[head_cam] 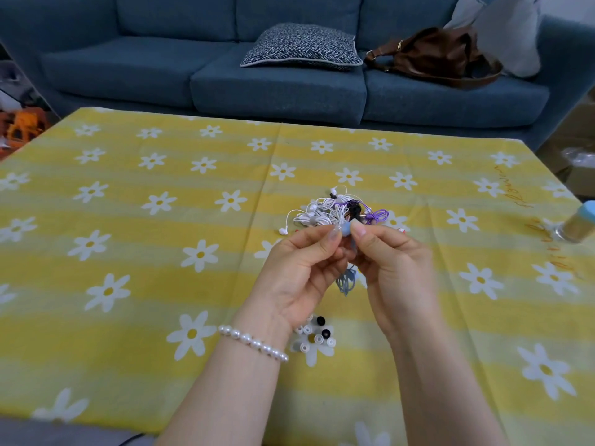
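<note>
- A pearl bracelet (254, 342) sits on the left wrist, low in the view, above the yellow daisy-print tablecloth (161, 252).
- Just beside that wrist, a small heap of ear tips (314, 338) lies on the cloth. Most are white or clear and two are black.
- The left hand (302, 268) is raised above the table, palm turned inward. Its thumb and forefinger are curled and pinch the blue earbud (346, 229) from the left side.
- The right hand (396, 262) faces it, thumb and forefinger pinching the same earbud from the right. The other fingers are folded loosely below.
- The earbud is held off the table between the two sets of fingertips. Its blue cable (346, 280) hangs in loops in the gap between the palms. How the earbud's tip sits is too blurred to tell.
- Just beyond the fingertips a tangle of earphones (335, 210) rests on the cloth — white cords, a purple one and something black knotted together.
- At the right edge of the table stands a bottle (576, 225) with a blue cap, blurred.
- Past the table is a blue sofa (273, 88), with a patterned cushion (302, 46) on its middle seat and a brown bag (434, 56) slumped to the right of the cushion.
</note>
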The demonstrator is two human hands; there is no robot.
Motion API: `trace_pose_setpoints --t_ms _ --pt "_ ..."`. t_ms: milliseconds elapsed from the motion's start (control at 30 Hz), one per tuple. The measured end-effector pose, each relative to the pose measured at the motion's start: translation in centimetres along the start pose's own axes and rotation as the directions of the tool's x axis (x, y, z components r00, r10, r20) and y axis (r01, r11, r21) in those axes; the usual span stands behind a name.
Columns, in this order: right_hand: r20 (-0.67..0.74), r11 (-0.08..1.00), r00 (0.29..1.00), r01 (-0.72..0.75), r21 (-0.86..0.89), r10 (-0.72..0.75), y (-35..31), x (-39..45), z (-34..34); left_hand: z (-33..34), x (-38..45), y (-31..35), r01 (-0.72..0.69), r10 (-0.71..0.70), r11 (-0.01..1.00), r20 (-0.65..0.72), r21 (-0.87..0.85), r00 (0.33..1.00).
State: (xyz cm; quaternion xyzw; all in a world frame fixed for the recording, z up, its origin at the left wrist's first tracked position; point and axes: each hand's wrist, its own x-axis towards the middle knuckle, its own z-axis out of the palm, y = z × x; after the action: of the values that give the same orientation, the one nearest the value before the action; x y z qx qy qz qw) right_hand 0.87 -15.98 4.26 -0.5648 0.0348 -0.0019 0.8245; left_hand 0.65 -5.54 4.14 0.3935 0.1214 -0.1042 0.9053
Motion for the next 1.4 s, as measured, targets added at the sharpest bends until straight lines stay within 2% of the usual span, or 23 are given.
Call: trace_pose_setpoints --t_ms 267,400,567,967,1067,1267,1400 --pt "0.028 0.985 0.997 0.075 -0.155 -0.071 -0.20 -0.02 -0.31 -0.33 0.17 0.05 0.075 -0.075 0.997 -0.004 -0.026 0.997" --pt "0.007 0.967 0.995 0.103 -0.233 -0.104 -0.22 -0.04 -0.31 -0.25 0.19 -0.38 0.045 -0.047 0.998 -0.053 -0.050 0.997" --pt "-0.044 0.993 0.998 0.033 -0.115 -0.038 -0.01 0.02 -0.04 0.06 0.28 -0.36 0.029 -0.032 0.995 -0.031 -0.095 0.999" --pt "-0.039 0.981 0.998 0.041 -0.190 -0.049 0.00 0.05 -0.19 -0.14 0.46 -0.42 0.023 -0.024 0.999 -0.057 -0.027 0.998" --pt "-0.045 0.987 0.999 0.014 -0.157 -0.021 0.00 0.15 -0.22 -0.05 0.43 -0.37 0.011 -0.009 1.000 -0.071 0.021 0.997" --pt "-0.043 0.995 0.999 -0.014 -0.096 0.010 0.12 0.36 -0.26 -0.05 0.35 -0.19 0.044 -0.047 0.998 -0.051 -0.055 0.998" --pt "-0.051 0.997 0.998 -0.025 -0.076 0.021 0.22 0.39 -0.20 -0.25 0.52 -0.07 0.039 -0.039 0.999 -0.034 -0.010 0.999"
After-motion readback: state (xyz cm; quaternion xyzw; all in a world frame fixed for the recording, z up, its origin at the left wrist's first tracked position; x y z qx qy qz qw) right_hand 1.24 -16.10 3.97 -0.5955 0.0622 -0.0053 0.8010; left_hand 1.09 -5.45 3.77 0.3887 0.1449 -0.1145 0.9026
